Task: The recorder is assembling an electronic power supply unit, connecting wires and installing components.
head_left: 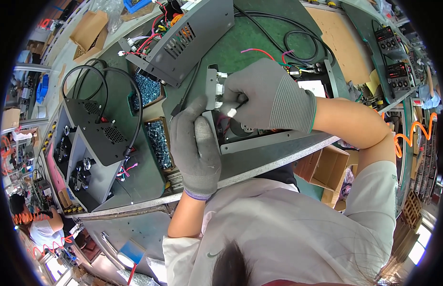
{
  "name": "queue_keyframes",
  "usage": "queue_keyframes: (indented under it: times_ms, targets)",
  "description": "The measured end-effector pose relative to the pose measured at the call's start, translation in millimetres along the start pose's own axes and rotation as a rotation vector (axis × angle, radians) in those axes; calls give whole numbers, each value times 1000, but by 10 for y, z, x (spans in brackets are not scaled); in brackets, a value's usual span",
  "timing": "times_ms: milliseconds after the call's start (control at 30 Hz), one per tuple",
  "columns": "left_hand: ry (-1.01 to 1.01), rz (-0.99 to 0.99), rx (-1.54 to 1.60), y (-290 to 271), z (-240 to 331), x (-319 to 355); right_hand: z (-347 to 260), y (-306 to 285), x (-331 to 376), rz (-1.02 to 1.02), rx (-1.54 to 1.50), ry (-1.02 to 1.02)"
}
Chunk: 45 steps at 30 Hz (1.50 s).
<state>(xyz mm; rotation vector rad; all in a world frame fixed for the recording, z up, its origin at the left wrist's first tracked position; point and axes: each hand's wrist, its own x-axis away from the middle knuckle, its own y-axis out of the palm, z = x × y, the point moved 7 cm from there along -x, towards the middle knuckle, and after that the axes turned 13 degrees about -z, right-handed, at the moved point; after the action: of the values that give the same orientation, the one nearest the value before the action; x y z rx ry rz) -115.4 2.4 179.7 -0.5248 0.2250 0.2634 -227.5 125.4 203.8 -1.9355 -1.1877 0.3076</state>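
Note:
In front of me lies a grey metal chassis [259,142] with a fan [241,128] and wiring inside. My right hand [266,95], in a grey knit glove, is over its left end, fingers pinched on a dark lead with a small white connector [232,112] at its tip. White fittings [220,88] show on the end panel [211,88] beside those fingers. My left hand [195,148], gloved too, is against the chassis's left side, fingers stretched out and thumb apart. The right hand hides part of the chassis interior.
Another grey housing [183,45] stands tilted behind, wires coming out. At left are open housings [95,138] with a black cable [138,95]. Trays of screws [157,143] sit beside my left hand. Black cables [302,38] coil at the back; cardboard boxes [326,167] stand below the table edge.

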Motion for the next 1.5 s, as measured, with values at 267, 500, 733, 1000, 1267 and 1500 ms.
queue_keyframes:
  times_ms: [267,500,733,1000,1267,1500]
  targets:
    - [-18,-9,2,-36,25,-40,-216,-17,45,263,268,-226]
    - [-141,-73,35,-85,-33,-122,-29,-607,-69,208,-25,-276]
    - [219,-142,-357,42,558,-662,23,-966,186,205,-699,-309]
    - [211,-758,0,695,681,-845,-156,-945,287,110,-299,-586]
    - [99,-459,103,599,518,-921,147,-747,276,81,-771,-570]
    - [30,-437,162,353,589,-827,-50,-772,339,223,-374,-578]
